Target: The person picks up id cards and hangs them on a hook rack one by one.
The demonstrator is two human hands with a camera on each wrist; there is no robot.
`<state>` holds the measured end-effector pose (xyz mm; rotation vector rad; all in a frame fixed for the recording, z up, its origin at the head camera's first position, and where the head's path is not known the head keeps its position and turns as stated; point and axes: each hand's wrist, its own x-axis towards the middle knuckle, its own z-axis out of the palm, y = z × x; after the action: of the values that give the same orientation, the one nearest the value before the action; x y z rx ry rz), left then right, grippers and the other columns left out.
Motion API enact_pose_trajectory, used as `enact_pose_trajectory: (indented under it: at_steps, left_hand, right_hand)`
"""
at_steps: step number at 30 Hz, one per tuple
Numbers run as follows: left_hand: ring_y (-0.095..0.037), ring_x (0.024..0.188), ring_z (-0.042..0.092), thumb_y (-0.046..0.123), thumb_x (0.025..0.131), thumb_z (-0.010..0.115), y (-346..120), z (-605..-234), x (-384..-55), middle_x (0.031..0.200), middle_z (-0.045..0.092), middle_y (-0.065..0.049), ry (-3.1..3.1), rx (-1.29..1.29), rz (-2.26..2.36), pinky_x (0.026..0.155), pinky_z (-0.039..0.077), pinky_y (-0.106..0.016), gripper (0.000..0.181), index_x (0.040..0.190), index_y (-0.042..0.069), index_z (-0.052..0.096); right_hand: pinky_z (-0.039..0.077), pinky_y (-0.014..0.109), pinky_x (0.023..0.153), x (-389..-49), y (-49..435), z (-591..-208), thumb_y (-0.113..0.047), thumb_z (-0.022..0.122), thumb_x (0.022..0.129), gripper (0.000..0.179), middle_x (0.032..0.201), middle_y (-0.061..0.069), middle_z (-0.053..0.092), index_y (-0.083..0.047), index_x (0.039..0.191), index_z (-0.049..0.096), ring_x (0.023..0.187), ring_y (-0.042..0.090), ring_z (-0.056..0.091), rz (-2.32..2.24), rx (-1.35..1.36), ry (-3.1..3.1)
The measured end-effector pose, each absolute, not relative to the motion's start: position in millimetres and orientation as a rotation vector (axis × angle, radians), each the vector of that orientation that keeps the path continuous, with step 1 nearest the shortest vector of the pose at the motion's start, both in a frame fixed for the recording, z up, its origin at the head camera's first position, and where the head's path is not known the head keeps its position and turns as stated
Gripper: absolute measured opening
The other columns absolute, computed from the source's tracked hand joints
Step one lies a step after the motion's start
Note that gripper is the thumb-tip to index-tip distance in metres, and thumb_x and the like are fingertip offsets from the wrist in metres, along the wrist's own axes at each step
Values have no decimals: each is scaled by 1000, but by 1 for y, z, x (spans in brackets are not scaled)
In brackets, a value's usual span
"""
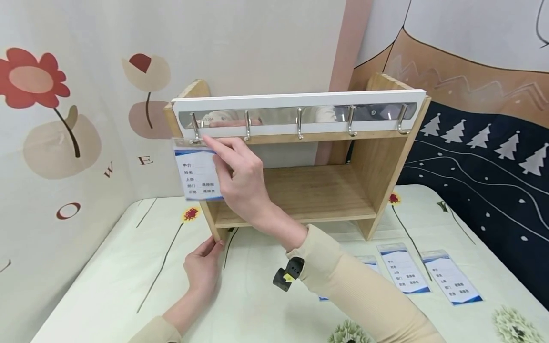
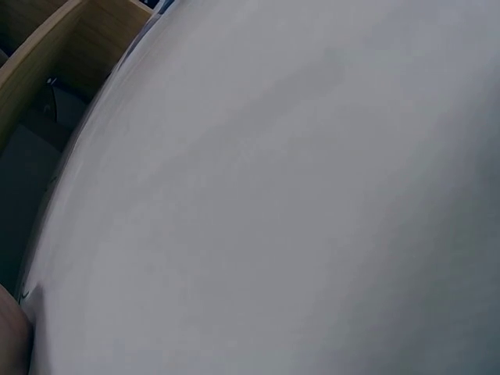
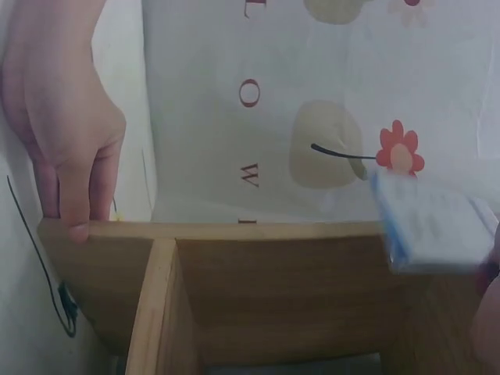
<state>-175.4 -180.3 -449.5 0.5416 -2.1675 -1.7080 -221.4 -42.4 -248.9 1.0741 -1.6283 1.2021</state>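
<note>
Beige sleeve [image 1: 369, 286]: reaching in from the lower right, behind the right grip [image 1: 242, 183], with a black band [image 1: 291, 274] bearing a yellow mark near the cuff.
Loose cards [image 1: 405, 269]: lying flat on the worktop [image 1: 266, 309], below and to the right of the right grip, well apart from it; two in plain view side by side, at least one more partly hidden behind the sleeve.
Worktop cloth: pale, printed with flowers, spread below both grips; filling most of the left wrist view.
Left grip [image 1: 202, 267]: clasping the lower front edge of the left side of the wooden shelf [image 1: 386, 157]; below and left of the right grip.
Right grip: grasping the name card near its upper right corner.
Name card [image 1: 198, 174]: just left of the right grip, roughly upright, printed side toward the head view; clear top strip overlapping the leftmost hook [image 1: 194, 125]. Hooked on or not, cannot tell. Blurred in the right wrist view.
Wooden shelf: standing on the worktop, behind the right grip and extending to its right.
Hook rail [image 1: 274, 116]: above the right grip, running off rightward; metal, five hooks, mounted on a white board [image 1: 300, 99].
Backdrop [image 1: 86, 157]: beyond both grips; pale with printed flowers leftward, dark blue with white trees far right.
</note>
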Motion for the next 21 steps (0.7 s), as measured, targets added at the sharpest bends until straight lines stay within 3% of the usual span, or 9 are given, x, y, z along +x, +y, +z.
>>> enact_pose_trajectory:
  at_steps: [4,10,15,21]
  left_hand:
    - [-28,115,66,12,98,70,-181,-450,-176,122,69,-20,-2156,522,-1692,74,47,-4,36,132,0,67]
    - [-24,114,66,13,98,71,-182,-450,-175,122,69,-19,-2153,529,-1681,74,46,-4,36,132,0,67]
    - [-17,109,67,11,98,70,-180,-450,-175,121,69,-20,-2142,533,-1685,75,48,-5,35,131,0,67]
    - [-26,114,65,9,99,68,-179,-450,-175,122,68,-22,-2141,499,-1693,74,48,-5,34,131,-2,67]
  right_hand:
    - [40,16,63,-221,-45,-249,8,55,100,29,110,17,67,7,125,69,79,18,55,1208,1031,-1624]
    - [44,18,70,-222,-45,-254,7,56,99,28,110,14,70,2,119,74,94,20,61,1216,993,-1562]
    - [48,19,76,-221,-37,-264,5,63,97,23,111,14,71,2,116,75,97,21,62,1217,978,-1525]
    - [58,26,79,-222,-16,-278,8,71,89,24,111,18,69,4,113,74,103,26,63,1243,1009,-1502]
